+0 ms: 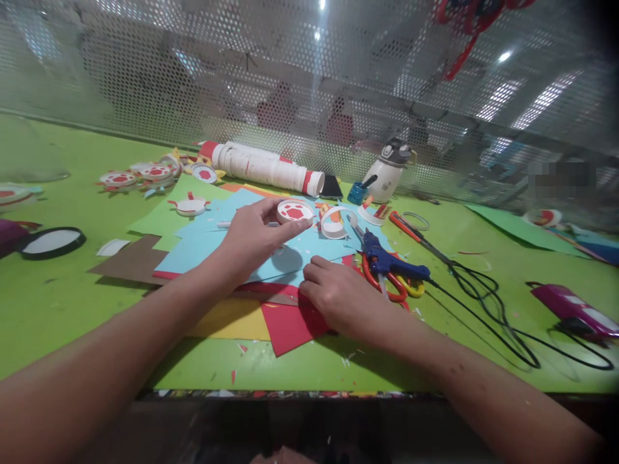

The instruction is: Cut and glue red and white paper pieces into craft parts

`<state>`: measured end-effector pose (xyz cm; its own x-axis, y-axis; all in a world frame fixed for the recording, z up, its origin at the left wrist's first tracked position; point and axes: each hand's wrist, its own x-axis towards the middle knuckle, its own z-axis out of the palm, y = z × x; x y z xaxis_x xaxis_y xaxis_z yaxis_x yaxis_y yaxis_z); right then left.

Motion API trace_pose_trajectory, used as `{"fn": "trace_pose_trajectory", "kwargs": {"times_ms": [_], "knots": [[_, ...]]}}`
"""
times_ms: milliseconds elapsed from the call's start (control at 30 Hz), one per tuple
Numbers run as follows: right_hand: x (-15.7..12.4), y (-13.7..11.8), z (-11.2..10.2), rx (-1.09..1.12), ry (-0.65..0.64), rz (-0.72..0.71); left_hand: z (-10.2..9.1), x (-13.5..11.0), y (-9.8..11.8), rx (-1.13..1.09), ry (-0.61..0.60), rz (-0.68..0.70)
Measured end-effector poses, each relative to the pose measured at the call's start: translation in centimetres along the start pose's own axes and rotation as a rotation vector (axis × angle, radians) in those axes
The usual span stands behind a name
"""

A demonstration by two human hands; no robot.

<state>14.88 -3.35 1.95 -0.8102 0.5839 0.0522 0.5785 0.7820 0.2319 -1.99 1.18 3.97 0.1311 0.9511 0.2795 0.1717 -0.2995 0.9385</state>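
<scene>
My left hand point(246, 235) grips a small round paper disc point(294, 211) with a white rim and red patches on its face, thumb at the near side. It is held above light blue paper point(193, 252). My right hand point(341, 293) is low over the paper stack, fingers curled inward; whatever is between them is hidden. Beneath it lies a red sheet point(290, 330). A blue glue gun point(387, 259) is just right of that hand, over scissors with red handles point(400, 289). Beyond my hands stands a white paper ring point(334, 224).
A long white paper roll point(265, 167) lies at the back near a bottle point(387, 169) and a blue jar point(358, 193). Several finished discs point(157, 172) sit back left. Black cords point(498, 322) run right towards a purple device point(575, 310). A perforated metal panel point(242, 84) borders the table.
</scene>
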Motion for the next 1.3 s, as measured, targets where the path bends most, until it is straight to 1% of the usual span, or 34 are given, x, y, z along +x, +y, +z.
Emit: {"fn": "trace_pose_trajectory", "kwargs": {"times_ms": [167,367,467,600,700,767,833,900,967,1033,1100,1167,1300], "knots": [[0.0,-0.1,0.2,-0.020,0.052,-0.026,-0.1,0.3,-0.6,0.042,-0.002,0.045],[0.2,-0.1,-0.3,-0.062,0.000,-0.053,0.0,0.5,-1.0,0.050,-0.003,0.065],[0.6,-0.1,-0.3,-0.059,0.017,-0.071,0.0,0.5,-1.1,0.019,-0.013,0.067],[0.7,-0.1,0.2,-0.038,0.052,-0.034,0.0,0.4,-1.1,-0.003,-0.025,0.063],[0.5,0.2,0.5,0.040,0.074,0.034,0.0,0.4,-1.1,-0.016,-0.030,0.060],[0.2,0.6,0.4,0.168,0.121,0.110,-0.1,0.4,-1.0,-0.016,-0.025,0.058],[0.0,1.2,0.1,0.395,0.220,0.205,-0.1,0.5,-0.9,-0.010,-0.028,0.048],[-0.3,1.8,-0.3,0.713,0.305,0.347,-0.2,0.5,-0.8,0.002,-0.038,0.023],[-0.6,2.3,-0.6,1.075,0.330,0.532,-0.2,0.4,-0.7,0.018,-0.044,-0.009],[-0.8,2.7,-0.6,1.411,0.348,0.669,-0.1,0.3,-0.6,0.018,-0.056,-0.027],[-1.0,3.0,-0.5,1.659,0.399,0.708,0.1,0.2,-0.6,0.001,-0.089,-0.053],[-1.0,3.2,-0.3,1.810,0.449,0.714,0.3,0.2,-0.8,-0.030,-0.114,-0.074],[-1.0,3.5,-0.5,1.945,0.485,0.735,0.6,0.2,-1.2,-0.035,-0.150,-0.096]]}}
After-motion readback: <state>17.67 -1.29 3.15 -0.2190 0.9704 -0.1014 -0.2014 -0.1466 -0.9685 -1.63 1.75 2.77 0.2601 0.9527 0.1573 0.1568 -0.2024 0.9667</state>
